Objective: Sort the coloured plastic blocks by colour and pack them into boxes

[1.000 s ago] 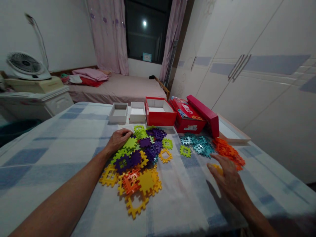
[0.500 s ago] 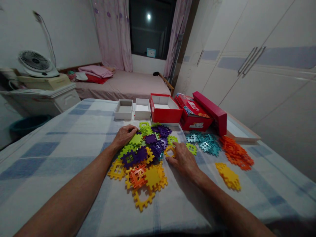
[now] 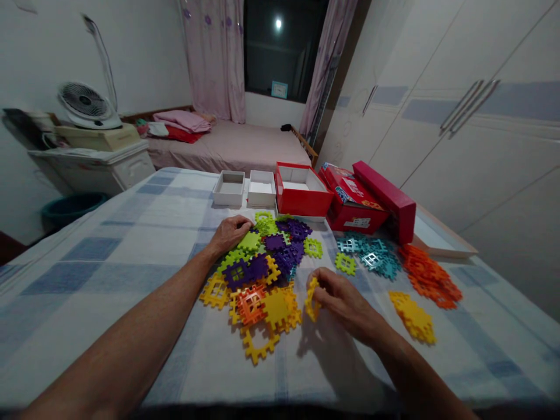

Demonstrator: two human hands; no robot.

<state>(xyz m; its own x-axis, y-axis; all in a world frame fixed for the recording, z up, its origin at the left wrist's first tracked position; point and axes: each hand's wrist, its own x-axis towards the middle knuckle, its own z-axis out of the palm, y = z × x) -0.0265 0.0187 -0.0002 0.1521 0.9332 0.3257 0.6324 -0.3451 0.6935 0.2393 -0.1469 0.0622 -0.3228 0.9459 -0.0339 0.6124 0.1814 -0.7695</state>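
Observation:
My right hand point(image 3: 336, 300) pinches a yellow interlocking plastic building piece point(image 3: 312, 298), lifted on edge above the cloth, just right of the mixed pile. At the pile's far left edge rests my left hand point(image 3: 231, 234), loosely bent, its fingertips against green interlocking pieces point(image 3: 251, 241) and no piece visibly lifted in it. Purple pieces point(image 3: 286, 256) lie in the middle of the pile. An orange window-shaped piece point(image 3: 251, 303) overlaps yellow pieces point(image 3: 276, 309) at its near end.
To the right lie separate groups of teal pieces point(image 3: 380, 261), orange pieces point(image 3: 431, 280) and yellow pieces point(image 3: 413, 318). Beyond the pile stand two small white boxes point(image 3: 230, 198), an open red box point(image 3: 304, 201) and a red printed carton point(image 3: 356, 204) with a red lid leaning on it.
My right hand has drawn the yellow piece out from the pile's right edge, toward me and up, turning it on edge. My left hand stays at the pile. The camera view has shifted slightly.

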